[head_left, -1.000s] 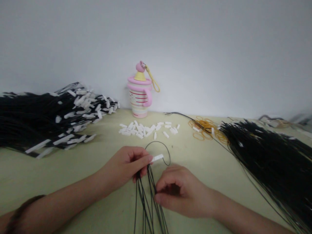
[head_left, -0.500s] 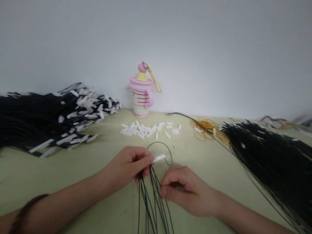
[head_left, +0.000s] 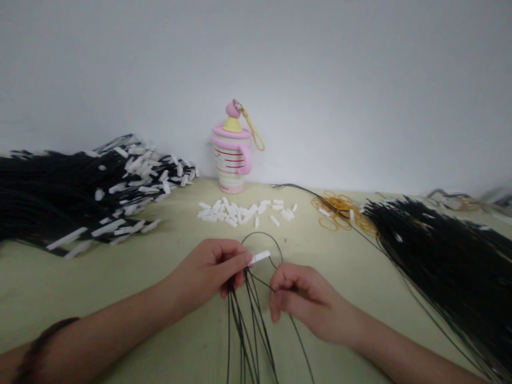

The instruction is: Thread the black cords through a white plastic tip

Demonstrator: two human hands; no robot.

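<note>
My left hand pinches a small white plastic connector between thumb and forefinger, together with the top of a bunch of thin black wires that hang down toward me. One wire curves in a loop above the connector, and an end of it meets the connector's right side. My right hand is closed on a single black wire, which runs from my left fingers to my right fingertips and on down to the lower right. The wires' lower ends are outside the view.
Loose white connectors lie scattered beyond my hands, before a pink lidded cup. A heap of wires with white connectors fills the left. Tan rubber bands and a thick black wire bundle lie right.
My right hand has moved slightly up and to the right, drawing one wire sideways out from the bunch. My left hand stays in place with the connector and wires.
</note>
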